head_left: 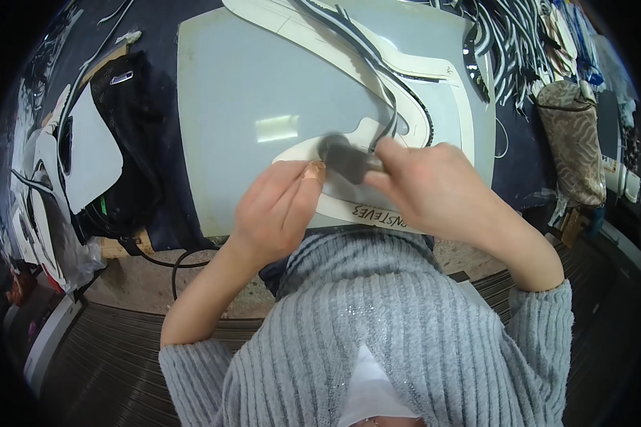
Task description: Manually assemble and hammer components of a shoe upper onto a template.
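Note:
My right hand (434, 178) is closed round the handle of a hammer (349, 165), whose dark grey head is smeared by motion. The hammer head hangs over a cream, curved flat panel (299, 151), close to my left fingertips. My left hand (278, 203) is closed in a pinch at the panel's near edge; what lies between the fingers is hidden. A tan wrap covers one of its fingertips. A dark, narrow strip (367, 51) runs along the panel's curved far part, and its loose end drops toward my right hand. Handwritten marks show on the panel's near edge.
Under the panel lies a pale grey board (224, 121). A black cloth item (132, 142) and white cut pieces (92, 153) are heaped at the left. Several dark and pale strips (509, 43) hang at the far right, above a patterned pouch (570, 142).

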`<state>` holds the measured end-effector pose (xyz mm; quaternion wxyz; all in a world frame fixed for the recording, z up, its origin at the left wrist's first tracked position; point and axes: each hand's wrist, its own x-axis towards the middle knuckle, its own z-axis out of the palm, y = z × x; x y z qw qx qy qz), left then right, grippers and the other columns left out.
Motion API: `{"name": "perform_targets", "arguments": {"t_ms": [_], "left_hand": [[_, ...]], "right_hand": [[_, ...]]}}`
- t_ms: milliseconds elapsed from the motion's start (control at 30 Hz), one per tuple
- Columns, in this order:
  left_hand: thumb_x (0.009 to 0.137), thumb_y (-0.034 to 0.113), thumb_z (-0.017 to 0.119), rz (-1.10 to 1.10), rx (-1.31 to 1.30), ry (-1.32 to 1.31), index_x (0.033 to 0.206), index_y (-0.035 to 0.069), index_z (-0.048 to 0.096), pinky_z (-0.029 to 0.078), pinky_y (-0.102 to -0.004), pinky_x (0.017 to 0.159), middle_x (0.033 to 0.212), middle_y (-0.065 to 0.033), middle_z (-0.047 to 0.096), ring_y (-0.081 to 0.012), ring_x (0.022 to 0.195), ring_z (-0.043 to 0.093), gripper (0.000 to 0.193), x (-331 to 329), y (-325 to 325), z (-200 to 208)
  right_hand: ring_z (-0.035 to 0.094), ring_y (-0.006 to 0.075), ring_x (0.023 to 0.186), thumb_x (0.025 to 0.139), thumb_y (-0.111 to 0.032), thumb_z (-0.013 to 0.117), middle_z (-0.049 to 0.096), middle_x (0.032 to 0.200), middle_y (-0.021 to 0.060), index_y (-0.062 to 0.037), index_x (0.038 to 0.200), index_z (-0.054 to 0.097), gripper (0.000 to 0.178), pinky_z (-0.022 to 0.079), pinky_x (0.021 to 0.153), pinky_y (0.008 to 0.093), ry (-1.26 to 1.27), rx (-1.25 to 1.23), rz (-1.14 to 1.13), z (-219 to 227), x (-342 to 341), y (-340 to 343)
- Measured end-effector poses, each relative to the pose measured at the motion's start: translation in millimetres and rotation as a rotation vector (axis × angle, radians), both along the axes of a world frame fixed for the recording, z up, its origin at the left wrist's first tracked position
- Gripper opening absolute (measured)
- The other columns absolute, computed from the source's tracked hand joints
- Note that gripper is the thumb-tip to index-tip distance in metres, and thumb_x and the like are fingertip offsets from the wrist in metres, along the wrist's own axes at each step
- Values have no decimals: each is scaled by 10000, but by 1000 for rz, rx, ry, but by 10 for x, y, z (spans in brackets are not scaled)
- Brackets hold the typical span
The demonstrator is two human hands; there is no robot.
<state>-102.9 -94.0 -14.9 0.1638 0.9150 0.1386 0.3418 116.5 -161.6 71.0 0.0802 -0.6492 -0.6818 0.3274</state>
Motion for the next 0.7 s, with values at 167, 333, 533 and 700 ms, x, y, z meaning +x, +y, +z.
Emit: {"name": "perform_targets", "arguments": {"t_ms": [167,333,533,700], "left_hand": [[849,-8,621,2,-28,23,1033,-77,580,558,-375,741,929,-170,659,-301,889,655,201,-17,-1,-12],[858,-1,616,73,-357,293,1046,-44,593,547,-375,796,993,-141,689,-306,940,659,194,-35,-27,82],[795,-60,732,187,-367,-69,1107,-9,592,545,-341,770,962,-122,717,-277,880,693,346,-82,-79,-22],[869,19,607,23,-45,59,1091,-83,576,561,-394,767,1013,-194,658,-331,925,646,245,-102,-41,20]], "right_hand": [[638,358,551,978,-297,579,592,557,157,10,835,535,342,503,516,441,-43,26,49,-32,9,-21],[637,359,547,977,-298,584,590,557,157,6,827,530,343,502,513,442,-79,-13,38,-73,39,-42],[636,369,557,982,-307,577,595,567,161,2,820,526,352,500,514,448,-105,-1,38,-127,59,-78],[637,362,560,982,-307,575,596,569,158,1,822,528,350,497,507,446,-51,20,22,-62,5,12]]}}
